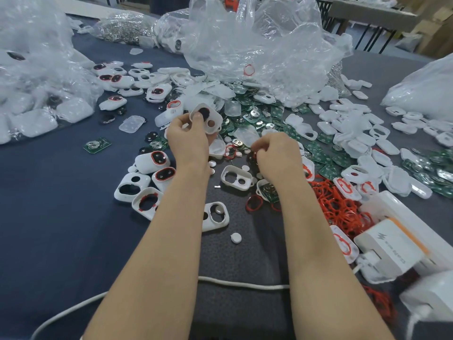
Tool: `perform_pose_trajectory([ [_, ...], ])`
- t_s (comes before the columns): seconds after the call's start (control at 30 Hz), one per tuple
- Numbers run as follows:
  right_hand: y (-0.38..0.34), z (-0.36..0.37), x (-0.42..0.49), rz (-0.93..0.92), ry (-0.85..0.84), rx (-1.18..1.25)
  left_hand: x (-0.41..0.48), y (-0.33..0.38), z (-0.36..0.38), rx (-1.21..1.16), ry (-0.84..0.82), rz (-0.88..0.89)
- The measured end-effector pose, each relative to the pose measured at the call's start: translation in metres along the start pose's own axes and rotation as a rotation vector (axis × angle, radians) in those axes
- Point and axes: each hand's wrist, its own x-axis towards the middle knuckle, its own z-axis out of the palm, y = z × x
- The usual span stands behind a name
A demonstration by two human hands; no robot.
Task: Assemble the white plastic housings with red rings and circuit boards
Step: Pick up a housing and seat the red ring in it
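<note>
Left hand (188,139) is curled round a white housing (208,119); right hand (278,155), fingers bent, is sunk among loose parts (235,153), catch hidden. A red ring (254,203) is judged to be wanted next.

Assembly workshop: table (49,217) heaped with bagged parts (257,45).

Dark cloth table (49,217); 2nd table (362,9) behind, cardboard boxes (436,30).

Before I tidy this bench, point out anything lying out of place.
One circuit board lies alone on the blue cloth, left of the green pile. A red ring sits on or in the crumpled clear bag, away from the red heap. A white cable runs beneath the forearms.
</note>
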Motion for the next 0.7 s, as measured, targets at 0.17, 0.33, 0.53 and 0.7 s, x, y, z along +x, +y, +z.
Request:
perform_pose_trajectory([
  [0.17, -0.004, 0.007, -0.001, -0.028, 0.023, -0.050, 0.002, 0.003, -0.002, 0.060, 0.063, 0.092],
  [0.33, -0.002, 0.004, -0.001, -0.009, 0.033, 0.012, 0.003, 0.006, -0.004, -0.048, 0.099, 0.096],
  [0.53, -0.010, -0.001, -0.008, -0.091, -0.007, 0.063, 0.004, 0.007, -0.005, -0.114, 0.124, 0.077],
  [0.7, -0.036, 0.017, -0.021, -0.346, -0.174, -0.044, 0.005, 0.005, -0.004, -0.072, 0.138, 0.095],
])
